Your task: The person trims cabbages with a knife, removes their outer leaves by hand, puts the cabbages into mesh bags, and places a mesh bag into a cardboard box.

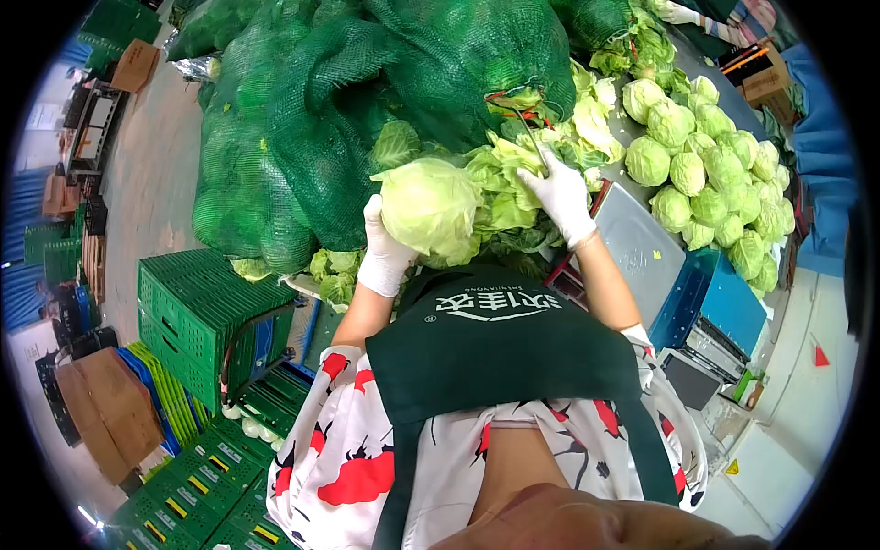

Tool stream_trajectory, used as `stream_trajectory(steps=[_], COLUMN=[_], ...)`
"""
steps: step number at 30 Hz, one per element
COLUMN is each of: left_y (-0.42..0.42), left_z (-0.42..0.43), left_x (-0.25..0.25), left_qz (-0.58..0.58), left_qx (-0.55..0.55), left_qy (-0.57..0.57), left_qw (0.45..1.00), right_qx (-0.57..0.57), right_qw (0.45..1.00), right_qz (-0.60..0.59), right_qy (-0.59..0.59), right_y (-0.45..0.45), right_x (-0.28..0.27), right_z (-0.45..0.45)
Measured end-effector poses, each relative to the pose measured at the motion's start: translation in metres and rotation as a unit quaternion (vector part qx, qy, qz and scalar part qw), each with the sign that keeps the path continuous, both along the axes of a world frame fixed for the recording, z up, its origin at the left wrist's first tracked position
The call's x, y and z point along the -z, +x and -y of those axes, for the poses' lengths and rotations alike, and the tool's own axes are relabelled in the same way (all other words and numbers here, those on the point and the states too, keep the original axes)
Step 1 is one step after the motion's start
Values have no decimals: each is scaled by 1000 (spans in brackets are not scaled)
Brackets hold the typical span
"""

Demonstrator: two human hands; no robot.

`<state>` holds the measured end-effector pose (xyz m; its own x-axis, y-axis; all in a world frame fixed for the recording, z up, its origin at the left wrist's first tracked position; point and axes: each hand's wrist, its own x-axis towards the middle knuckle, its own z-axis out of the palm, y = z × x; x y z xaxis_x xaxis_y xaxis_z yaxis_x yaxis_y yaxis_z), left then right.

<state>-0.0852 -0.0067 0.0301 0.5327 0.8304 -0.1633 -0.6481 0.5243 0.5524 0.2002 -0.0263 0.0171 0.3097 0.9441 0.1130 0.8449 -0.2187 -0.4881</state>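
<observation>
My gloved left hand [383, 255] cups a pale green cabbage [429, 206] from its left side and below. My right hand [559, 194], also in a white glove, is closed round a knife [529, 128]; its thin blade points up and away, and the handle is hidden in the fist. Between the two hands lie loose outer cabbage leaves [502, 183]. Just beyond them, a green mesh sack [431, 73] bulges with cabbages, and red string shows at its mouth.
Trimmed cabbages [706, 170] are heaped at the right on the table. Closer to me stand a grey metal plate [642, 243] and a blue device [706, 293]. Green crates [197, 312] are stacked at the left. A co-worker's gloved hand [680, 13] shows at the top right.
</observation>
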Motion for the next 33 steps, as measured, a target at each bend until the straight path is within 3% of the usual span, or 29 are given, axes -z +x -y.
stream_trajectory(steps=[2, 5, 6, 7, 9, 10, 13, 14, 17, 18, 19, 21, 23, 24, 28, 31, 33], left_y=[1, 5, 8, 12, 22, 23, 33, 28, 18, 18, 19, 22, 14, 13, 20, 22, 26], left_z=[-1, -5, -6, -4, 1, -2, -5, -1, -7, -5, -4, -3, -8, -10, -9, -7, -3], left_x=[-10, -19, -23, -28, -39, -38, -31, -33, -14, -19, -18, -12, -2, -5, -11, -13, -18], left_qz=[-22, -214, -213, -212, -210, -193, -199, -111, 54, 42, 6, -63, -186, -246, -442, -544, -569], left_qx=[-25, -73, -79, -82, -89, -74, -56, 50, 185, 159, 129, 67, 14, -12, -114, -135, -132], left_qy=[24, 130, 168, 187, 225, 236, 100, 47, -30, -37, -24, 3, 122, 181, 300, 380, 386], left_qw=[999, 965, 959, 956, 947, 950, 973, 991, 981, 986, 991, 996, 975, 952, 838, 736, 714], right_qx=[27, -16, -40, -50, -68, -59, -98, -107, -153, -208, -259, -258, -155, -62, -121, -161, -167], right_qw=[986, 983, 973, 936, 802, 780, 754, 751, 781, 838, 878, 914, 920, 922, 972, 968, 973], right_qz=[128, -89, -213, -344, -579, -616, -645, -648, -598, -504, -399, -310, -351, -358, -200, -189, -158], right_qy=[105, 161, 82, -59, -126, -96, -69, -66, -100, -29, 42, 49, -81, -136, 5, 21, 14], right_y=[-21, -46, -52, -53, -57, -57, -48, -49, -40, -37, -36, -30, -22, -25, -48, -70, -77], right_x=[-27, -63, -61, -62, -67, -55, -58, -61, -55, -50, -46, -48, -62, -71, -60, -56, -57], right_z=[10, 24, 27, 26, 25, 24, 28, 28, 26, 24, 21, 21, 32, 32, 40, 38, 35])
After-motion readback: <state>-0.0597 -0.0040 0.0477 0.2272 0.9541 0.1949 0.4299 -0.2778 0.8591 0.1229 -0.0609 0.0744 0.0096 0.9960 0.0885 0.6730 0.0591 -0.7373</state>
